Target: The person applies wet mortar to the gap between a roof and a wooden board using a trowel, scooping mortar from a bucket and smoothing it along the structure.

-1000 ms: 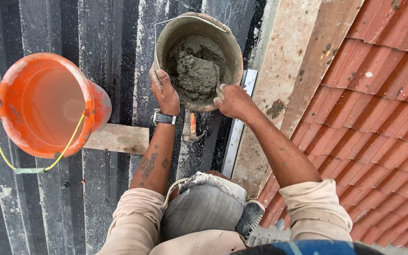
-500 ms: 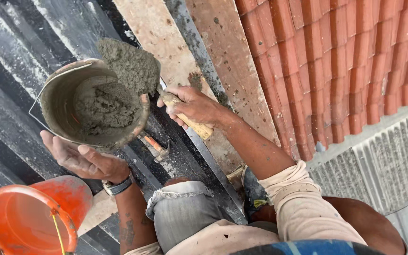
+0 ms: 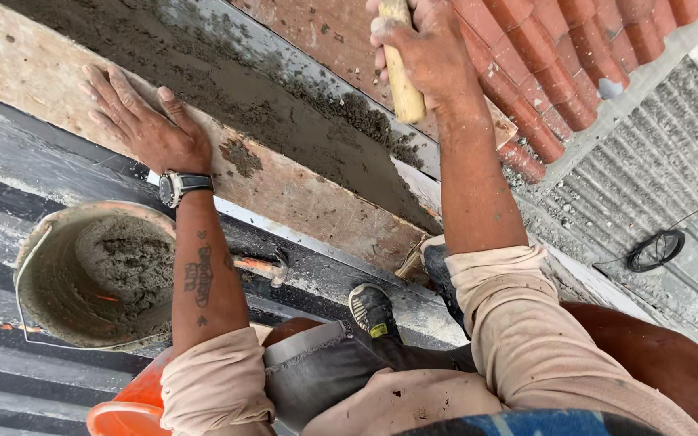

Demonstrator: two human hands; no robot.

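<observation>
The right hand (image 3: 426, 52) closes its grip around a pale wooden handle (image 3: 404, 81), fingers wrapped fully round it; the tool's working end is out of view past the top edge. The left hand (image 3: 143, 121) holds nothing: it lies flat, fingers spread wide, palm down on a long wooden board (image 3: 309, 198). A dark wristwatch (image 3: 178, 186) sits on that wrist.

Taking the board as the landmark: along its upper side runs a band of wet grey mortar (image 3: 284, 121), spread in a strip that narrows toward the right. Beyond the mortar, further from the person, lie rows of red clay roof tiles (image 3: 559, 73).

On the near side of the board, to the left of the left forearm, stands a round, mortar-crusted bucket (image 3: 46, 299) on dark corrugated roofing (image 3: 18, 202). Inside it is a heap of grey mortar (image 3: 123, 262) piled against the wall nearest the board; the rest of the inside is smeared but mostly scraped down. Below that bucket, at the bottom edge, part of an orange bucket (image 3: 127, 408) shows; its contents cannot be seen. Just beside the forearm, near the board, lies a hammer (image 3: 264, 268).
</observation>
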